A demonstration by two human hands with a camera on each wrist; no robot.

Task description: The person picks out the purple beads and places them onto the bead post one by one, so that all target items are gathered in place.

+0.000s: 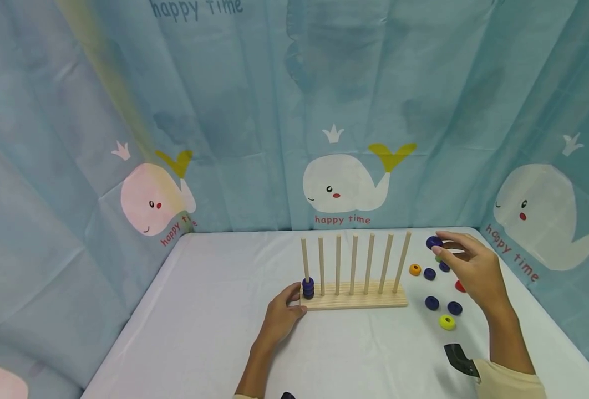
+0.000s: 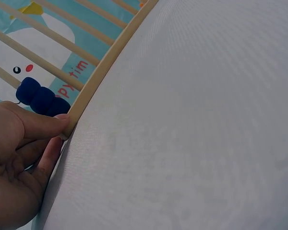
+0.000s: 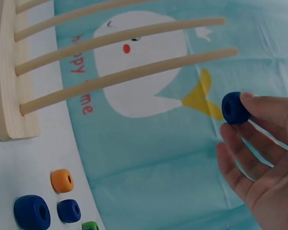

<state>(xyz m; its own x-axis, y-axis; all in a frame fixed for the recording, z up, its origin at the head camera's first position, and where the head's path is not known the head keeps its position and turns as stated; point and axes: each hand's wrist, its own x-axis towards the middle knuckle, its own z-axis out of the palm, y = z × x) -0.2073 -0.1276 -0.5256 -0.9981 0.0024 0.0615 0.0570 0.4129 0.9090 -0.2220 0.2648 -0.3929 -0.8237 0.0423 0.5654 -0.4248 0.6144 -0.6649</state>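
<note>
A wooden peg rack (image 1: 359,302) with several upright rods stands on the white table. Several dark blue beads (image 1: 308,288) are stacked low on its leftmost rod. My left hand (image 1: 280,317) grips the left end of the base; in the left wrist view the thumb lies along the edge beside the blue stack (image 2: 41,98). Above the table, right of the rack, my right hand (image 1: 476,274) pinches another blue bead (image 3: 235,108) between thumb and fingertips. That bead is apart from the rods, its hole visible in the right wrist view.
Loose beads lie right of the rack: an orange one (image 1: 415,270), a yellow one (image 1: 447,322), several blue ones (image 1: 431,303), and red (image 1: 461,286) and green ones partly hidden by the right hand. A blue whale-print curtain (image 1: 254,166) hangs behind the table.
</note>
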